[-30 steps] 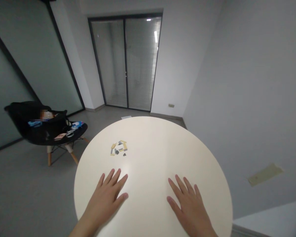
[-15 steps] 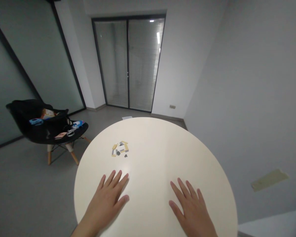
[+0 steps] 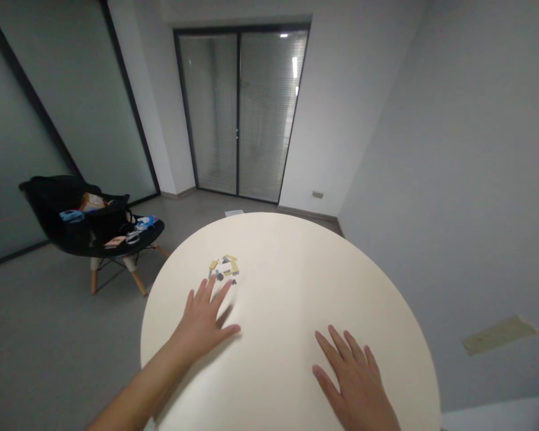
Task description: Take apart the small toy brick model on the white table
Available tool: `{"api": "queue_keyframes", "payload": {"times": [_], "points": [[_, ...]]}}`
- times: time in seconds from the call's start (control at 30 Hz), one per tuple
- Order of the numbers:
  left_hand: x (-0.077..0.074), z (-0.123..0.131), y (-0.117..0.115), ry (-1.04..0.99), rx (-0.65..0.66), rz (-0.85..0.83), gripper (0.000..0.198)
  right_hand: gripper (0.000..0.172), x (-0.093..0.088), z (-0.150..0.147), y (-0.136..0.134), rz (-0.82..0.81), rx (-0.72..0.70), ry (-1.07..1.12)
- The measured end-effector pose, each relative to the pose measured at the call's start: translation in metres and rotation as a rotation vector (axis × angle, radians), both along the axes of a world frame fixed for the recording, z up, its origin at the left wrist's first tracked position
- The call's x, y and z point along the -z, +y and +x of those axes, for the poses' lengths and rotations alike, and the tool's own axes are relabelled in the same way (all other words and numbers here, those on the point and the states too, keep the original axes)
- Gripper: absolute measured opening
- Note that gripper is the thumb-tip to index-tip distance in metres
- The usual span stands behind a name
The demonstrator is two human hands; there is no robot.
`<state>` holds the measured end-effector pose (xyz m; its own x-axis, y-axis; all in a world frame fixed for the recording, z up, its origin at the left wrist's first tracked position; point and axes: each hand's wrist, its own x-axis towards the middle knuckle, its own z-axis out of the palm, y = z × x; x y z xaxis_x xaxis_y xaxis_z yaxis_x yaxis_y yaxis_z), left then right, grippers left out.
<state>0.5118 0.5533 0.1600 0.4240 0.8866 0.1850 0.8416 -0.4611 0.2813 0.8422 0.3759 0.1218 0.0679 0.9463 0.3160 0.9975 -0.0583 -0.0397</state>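
Several small yellow, white and grey pieces (image 3: 225,267) lie in a loose cluster on the round cream table (image 3: 287,251), left of its middle. Just on the near side of them is my left hand (image 3: 202,326), fingers spread and holding nothing, its fingertips at the cluster's near edge and partly covering it. A shadow shows under this hand. My right hand (image 3: 353,374) rests palm down near the table's right front, with its fingers apart and nothing in it.
A black chair (image 3: 67,221) with wooden legs stands at the left, bearing a dark bag and small items. Beyond the table are a glass door (image 3: 238,114) and a pale sheet on the floor. A grey wall (image 3: 467,179) runs along the right.
My left hand has reached forward to the small pieces. My right hand has stayed in place on the table. The whole view has shifted slightly.
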Motion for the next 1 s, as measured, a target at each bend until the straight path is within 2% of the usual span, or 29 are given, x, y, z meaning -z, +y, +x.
{"api": "queue_keyframes", "payload": {"times": [0.07, 0.17, 0.23, 0.33, 0.47, 0.73, 0.87, 1.0], "points": [[-0.006, 0.010, 0.036, 0.001, -0.046, 0.040, 0.109, 0.055, -0.001, -0.001, 0.000, 0.009, 0.005, 0.009], [-0.011, 0.027, 0.083, 0.004, -0.022, 0.052, 0.113, 0.054, -0.004, -0.002, -0.002, -0.003, 0.015, 0.019], [-0.009, 0.037, 0.103, 0.020, -0.015, 0.020, 0.107, 0.054, -0.006, -0.002, -0.003, -0.026, 0.016, 0.019], [-0.003, 0.047, 0.120, 0.027, -0.027, -0.012, 0.090, 0.054, -0.010, -0.004, -0.004, -0.045, 0.023, 0.017], [0.002, 0.051, 0.132, 0.066, -0.018, 0.004, 0.084, 0.053, -0.014, -0.007, -0.003, -0.067, 0.037, 0.027], [0.002, 0.055, 0.147, 0.126, -0.072, 0.010, 0.079, 0.055, -0.019, -0.009, -0.003, -0.128, 0.067, 0.028], [-0.005, 0.056, 0.138, 0.081, -0.127, 0.097, 0.082, 0.055, -0.017, -0.008, -0.004, -0.126, 0.066, 0.023], [-0.015, 0.053, 0.110, 0.036, -0.097, 0.163, 0.080, 0.056, -0.024, -0.007, -0.001, -0.171, 0.086, 0.031]]}}
